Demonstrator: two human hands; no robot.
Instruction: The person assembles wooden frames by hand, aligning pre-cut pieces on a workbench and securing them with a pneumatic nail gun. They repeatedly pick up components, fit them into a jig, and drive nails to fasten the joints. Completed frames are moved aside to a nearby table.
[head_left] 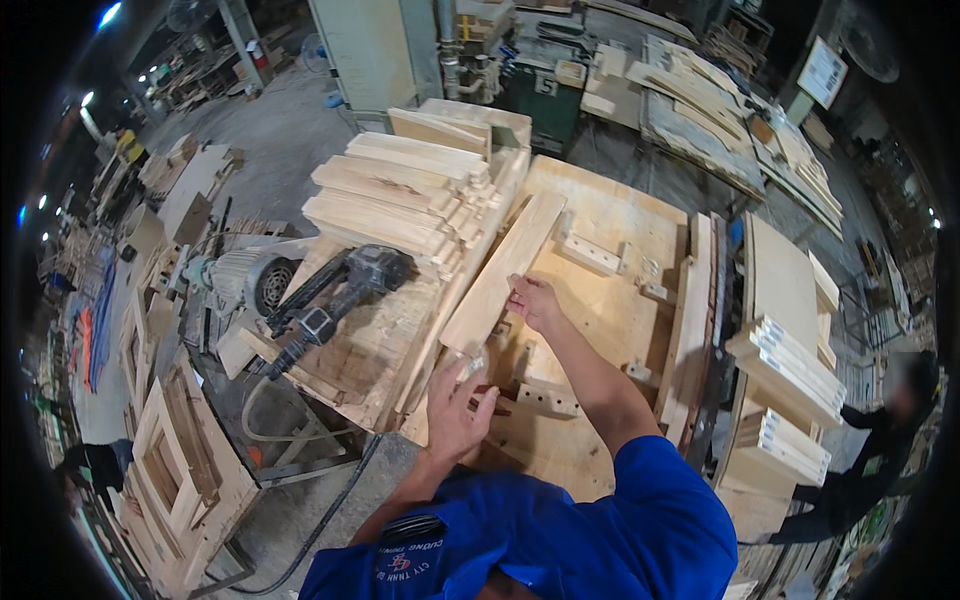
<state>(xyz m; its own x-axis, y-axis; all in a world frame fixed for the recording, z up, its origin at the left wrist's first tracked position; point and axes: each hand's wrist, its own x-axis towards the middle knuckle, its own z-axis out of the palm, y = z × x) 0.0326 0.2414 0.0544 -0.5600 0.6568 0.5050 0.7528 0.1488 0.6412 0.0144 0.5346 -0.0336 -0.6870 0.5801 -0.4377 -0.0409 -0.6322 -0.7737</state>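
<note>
A long pale wooden board (505,270) lies at a slant along the left side of a plywood jig (600,330). My right hand (535,302) pinches the board's right edge about midway, fingers closed on it. Beside the board's near end is my left hand (458,412), its fingers apart and curved; whether the fingertips touch the board I cannot tell. Drilled wooden blocks are fixed to the jig: one block (592,254) beyond my right hand and another block (548,401) between my forearms.
Left of the jig, a black nail gun (340,290) rests on the bench near stacked boards (400,190). An electric motor (245,278) stands farther left. Bundled wooden pieces (785,370) lie on the right, near another person (880,430). A hose (345,500) hangs at lower left.
</note>
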